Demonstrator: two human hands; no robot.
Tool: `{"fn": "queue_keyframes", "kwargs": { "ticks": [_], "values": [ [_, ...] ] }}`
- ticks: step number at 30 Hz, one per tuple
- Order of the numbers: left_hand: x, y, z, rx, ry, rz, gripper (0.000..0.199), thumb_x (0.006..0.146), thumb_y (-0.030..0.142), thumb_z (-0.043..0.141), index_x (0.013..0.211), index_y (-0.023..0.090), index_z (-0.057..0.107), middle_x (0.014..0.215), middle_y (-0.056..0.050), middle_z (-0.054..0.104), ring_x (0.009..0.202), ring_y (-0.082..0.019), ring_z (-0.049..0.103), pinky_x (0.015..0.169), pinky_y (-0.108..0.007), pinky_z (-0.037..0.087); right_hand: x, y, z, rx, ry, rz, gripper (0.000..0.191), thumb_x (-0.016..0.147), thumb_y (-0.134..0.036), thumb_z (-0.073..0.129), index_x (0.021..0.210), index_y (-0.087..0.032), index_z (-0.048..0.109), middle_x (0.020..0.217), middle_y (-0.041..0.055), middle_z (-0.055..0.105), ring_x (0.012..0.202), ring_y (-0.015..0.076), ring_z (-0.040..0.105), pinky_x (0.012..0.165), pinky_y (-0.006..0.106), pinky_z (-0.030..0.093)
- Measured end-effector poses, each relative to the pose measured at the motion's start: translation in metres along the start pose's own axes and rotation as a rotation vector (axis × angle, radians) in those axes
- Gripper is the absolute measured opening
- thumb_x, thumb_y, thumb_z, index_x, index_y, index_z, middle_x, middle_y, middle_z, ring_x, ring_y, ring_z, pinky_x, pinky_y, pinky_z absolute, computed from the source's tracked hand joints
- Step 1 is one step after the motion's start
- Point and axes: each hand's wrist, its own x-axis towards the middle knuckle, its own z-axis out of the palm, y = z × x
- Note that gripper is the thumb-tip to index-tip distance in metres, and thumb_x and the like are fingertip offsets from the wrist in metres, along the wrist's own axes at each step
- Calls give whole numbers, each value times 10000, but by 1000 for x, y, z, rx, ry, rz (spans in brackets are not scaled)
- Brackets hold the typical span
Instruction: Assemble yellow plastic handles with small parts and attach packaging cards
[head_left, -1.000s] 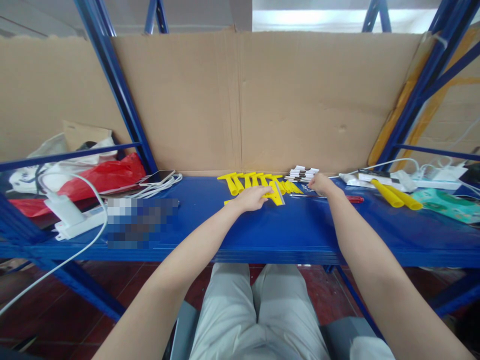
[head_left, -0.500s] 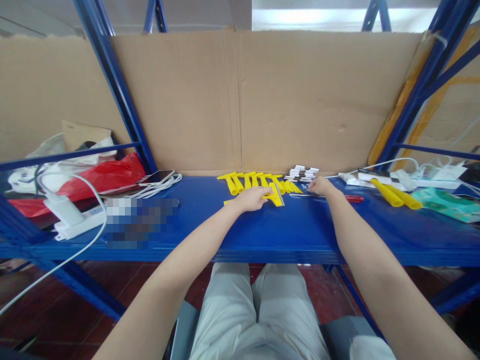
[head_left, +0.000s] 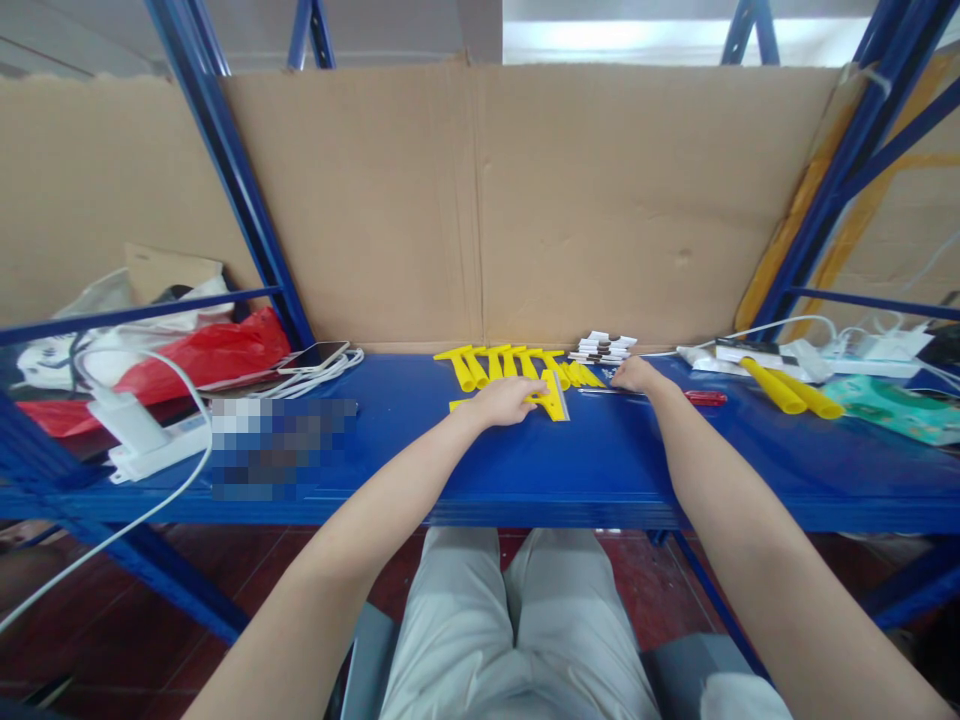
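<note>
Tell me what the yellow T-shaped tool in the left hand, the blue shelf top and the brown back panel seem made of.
Yellow T-shaped tool: probably plastic, smooth-looking, evenly coloured; its pale edge strip may be metal, too small to tell.
Blue shelf top: likely painted metal, smooth with a soft sheen.
Brown back panel: apparently cardboard, matte, with a vertical crease.

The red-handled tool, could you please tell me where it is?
In the head view, the red-handled tool lies on the blue shelf, right of centre, close to the right hand.
</note>
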Motion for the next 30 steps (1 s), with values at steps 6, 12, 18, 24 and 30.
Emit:
{"fn": "queue_keyframes", "kwargs": {
  "ticks": [6,12,18,24,30],
  "values": [
    [0,1,0,21,6,0,337,883,215,494,1211,227,568,1289,-36,614,1173,-199,569,973,-309,444,4,1,1,11,-12,-14,139,678,-166,610,746,-114,718,668,67,680,703,183,641,586,205,436],
    [1,-1,3,20,26,9,322,888,219,485,1197,237,577,1276,-31,622,1163,-189,576,964,-300,450,3,-1,1,45,-12,-12,164,667,-123,586,770,-97,711,672,75,675,685,181,626,553,211,418],
    [1,0,2,15,31,13,318,878,217,505,1186,240,583,1271,-25,627,1163,-190,578,969,-301,447,2,-9,-4,147,72,-22,157,666,-146,612,774,-84,706,662,88,669,703,190,621,594,226,439],
    [0,0,2,-2,45,23,336,870,206,524,1198,230,594,1274,-37,626,1165,-194,578,972,-301,450,-21,-55,-21,575,4,-234,100,715,-164,598,715,-115,686,568,5,592,528,99,494,542,204,401],
    [-1,0,4,-4,71,35,359,878,209,505,1224,232,595,1275,-34,625,1156,-191,584,974,-307,454,-34,-85,-15,674,-145,-430,119,701,-96,591,600,-129,646,559,-10,596,528,82,482,544,192,395]
  ]
}}
